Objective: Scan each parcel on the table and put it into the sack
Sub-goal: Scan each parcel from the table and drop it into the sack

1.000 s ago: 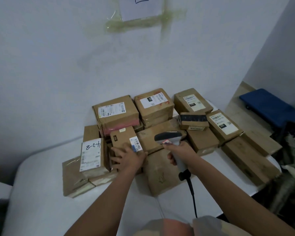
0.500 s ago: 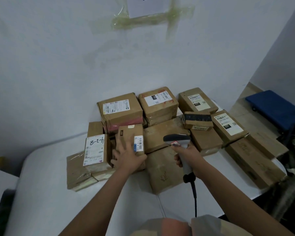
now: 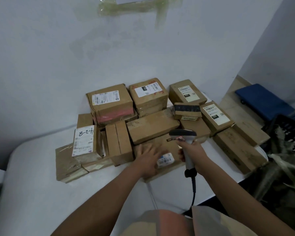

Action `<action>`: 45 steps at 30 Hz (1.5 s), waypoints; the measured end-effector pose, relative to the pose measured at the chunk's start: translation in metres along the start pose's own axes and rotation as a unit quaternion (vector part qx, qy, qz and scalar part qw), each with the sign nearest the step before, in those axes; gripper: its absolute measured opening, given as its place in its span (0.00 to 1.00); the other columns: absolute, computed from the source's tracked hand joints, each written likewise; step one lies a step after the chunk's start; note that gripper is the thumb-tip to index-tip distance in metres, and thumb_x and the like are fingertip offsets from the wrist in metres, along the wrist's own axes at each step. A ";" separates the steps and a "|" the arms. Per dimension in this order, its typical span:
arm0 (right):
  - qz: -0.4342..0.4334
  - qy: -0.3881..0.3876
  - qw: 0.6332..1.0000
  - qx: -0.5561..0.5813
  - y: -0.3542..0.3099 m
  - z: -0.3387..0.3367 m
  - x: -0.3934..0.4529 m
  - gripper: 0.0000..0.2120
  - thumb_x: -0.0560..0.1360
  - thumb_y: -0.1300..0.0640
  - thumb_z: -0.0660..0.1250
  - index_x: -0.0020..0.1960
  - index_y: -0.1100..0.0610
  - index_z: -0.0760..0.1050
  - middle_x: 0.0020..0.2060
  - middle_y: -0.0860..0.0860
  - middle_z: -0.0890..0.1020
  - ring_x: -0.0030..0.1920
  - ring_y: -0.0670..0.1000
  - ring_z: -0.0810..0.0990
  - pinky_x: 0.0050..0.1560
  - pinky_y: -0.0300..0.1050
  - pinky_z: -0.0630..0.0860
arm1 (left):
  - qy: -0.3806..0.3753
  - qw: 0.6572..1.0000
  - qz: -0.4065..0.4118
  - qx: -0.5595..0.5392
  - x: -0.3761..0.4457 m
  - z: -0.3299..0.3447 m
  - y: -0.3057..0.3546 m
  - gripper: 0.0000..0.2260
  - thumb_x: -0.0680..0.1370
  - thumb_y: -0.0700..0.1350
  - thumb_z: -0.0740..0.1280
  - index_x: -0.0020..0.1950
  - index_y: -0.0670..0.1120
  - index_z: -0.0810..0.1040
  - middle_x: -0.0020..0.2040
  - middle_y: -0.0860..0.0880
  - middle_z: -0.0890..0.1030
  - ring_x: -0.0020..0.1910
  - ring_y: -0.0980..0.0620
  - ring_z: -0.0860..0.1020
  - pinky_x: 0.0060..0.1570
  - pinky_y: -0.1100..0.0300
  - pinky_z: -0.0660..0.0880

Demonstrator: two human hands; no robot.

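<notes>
Roughly fifteen cardboard parcels (image 3: 152,127) lay heaped on the table, though overlaps made the count unsure. There was one handheld scanner (image 3: 186,142). Two hands showed.

A blue cart (image 3: 262,101) sits beside a black crate (image 3: 289,132).

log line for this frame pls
left hand flat on front parcel | right hand grips scanner above it | label up | sack: not identifiable

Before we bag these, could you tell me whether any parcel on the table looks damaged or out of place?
Yes: the back-left parcel has a pink-red stain along its front edge and a crumpled side. The parcel bound with black tape sits tilted atop others.
</notes>
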State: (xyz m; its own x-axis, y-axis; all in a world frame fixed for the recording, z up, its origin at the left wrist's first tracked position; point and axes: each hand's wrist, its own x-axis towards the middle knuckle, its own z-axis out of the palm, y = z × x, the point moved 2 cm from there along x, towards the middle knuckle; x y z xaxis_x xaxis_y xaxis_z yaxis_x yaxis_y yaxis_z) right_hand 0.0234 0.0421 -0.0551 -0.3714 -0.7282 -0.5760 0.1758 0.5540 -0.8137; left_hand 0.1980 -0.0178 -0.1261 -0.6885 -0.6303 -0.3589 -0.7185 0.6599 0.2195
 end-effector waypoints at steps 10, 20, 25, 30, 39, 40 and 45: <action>0.033 -0.026 0.988 -0.146 0.001 -0.015 -0.004 0.16 0.75 0.51 0.71 0.55 0.63 0.75 0.33 0.56 0.81 0.29 0.50 0.79 0.29 0.41 0.75 | 0.078 0.957 -0.169 -0.221 -0.005 0.035 -0.033 0.45 0.75 0.53 0.73 0.82 0.51 0.47 0.81 0.47 0.39 0.80 0.44 0.48 0.76 0.49 0.56; 0.064 -0.099 0.968 -0.222 -0.007 -0.003 -0.012 0.12 0.78 0.54 0.67 0.51 0.64 0.77 0.31 0.57 0.80 0.29 0.51 0.78 0.30 0.41 0.75 | 0.122 0.934 -0.207 -0.263 -0.004 0.055 -0.027 0.41 0.76 0.51 0.73 0.81 0.50 0.52 0.72 0.42 0.55 0.69 0.44 0.67 0.68 0.56 0.68; 0.072 -0.105 0.967 -0.223 -0.009 -0.003 -0.013 0.11 0.78 0.55 0.67 0.51 0.64 0.77 0.32 0.57 0.79 0.29 0.51 0.77 0.30 0.42 0.74 | 0.124 0.934 -0.208 -0.261 0.000 0.058 -0.029 0.41 0.76 0.52 0.72 0.81 0.50 0.51 0.72 0.42 0.56 0.68 0.44 0.68 0.67 0.55 0.70; 0.069 -0.108 0.966 -0.224 -0.009 -0.003 -0.013 0.11 0.78 0.55 0.67 0.52 0.64 0.76 0.31 0.57 0.79 0.28 0.50 0.77 0.29 0.41 0.74 | 0.132 0.933 -0.209 -0.260 0.001 0.058 -0.027 0.40 0.76 0.52 0.73 0.81 0.49 0.53 0.71 0.42 0.57 0.68 0.44 0.68 0.67 0.55 0.69; 0.071 -0.117 0.963 -0.232 -0.010 -0.004 -0.017 0.12 0.78 0.54 0.66 0.54 0.63 0.76 0.33 0.57 0.79 0.30 0.50 0.77 0.30 0.41 0.74 | 0.130 0.932 -0.215 -0.261 -0.001 0.057 -0.026 0.40 0.76 0.53 0.72 0.81 0.49 0.53 0.72 0.41 0.57 0.68 0.44 0.67 0.69 0.55 0.68; 0.072 -0.116 0.963 -0.233 -0.010 -0.005 -0.017 0.12 0.78 0.55 0.66 0.54 0.63 0.76 0.33 0.57 0.79 0.30 0.50 0.77 0.30 0.41 0.74 | 0.129 0.932 -0.215 -0.263 -0.001 0.057 -0.025 0.40 0.76 0.52 0.72 0.81 0.49 0.53 0.72 0.41 0.57 0.68 0.44 0.67 0.69 0.55 0.68; 0.076 -0.108 0.966 -0.224 -0.007 -0.009 -0.017 0.12 0.78 0.54 0.67 0.55 0.63 0.76 0.32 0.56 0.80 0.29 0.50 0.77 0.30 0.41 0.74 | 0.128 0.932 -0.217 -0.261 -0.002 0.056 -0.024 0.40 0.76 0.52 0.72 0.81 0.49 0.52 0.72 0.42 0.57 0.69 0.45 0.67 0.69 0.55 0.66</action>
State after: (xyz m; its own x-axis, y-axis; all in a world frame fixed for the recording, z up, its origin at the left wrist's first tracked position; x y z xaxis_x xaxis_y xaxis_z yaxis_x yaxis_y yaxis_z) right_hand 0.0205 0.0542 -0.0389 -0.1658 -0.6655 -0.7277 -0.2163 0.7445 -0.6316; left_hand 0.2222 -0.0094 -0.1810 -0.2754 -0.9125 -0.3026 -0.8386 0.0742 0.5397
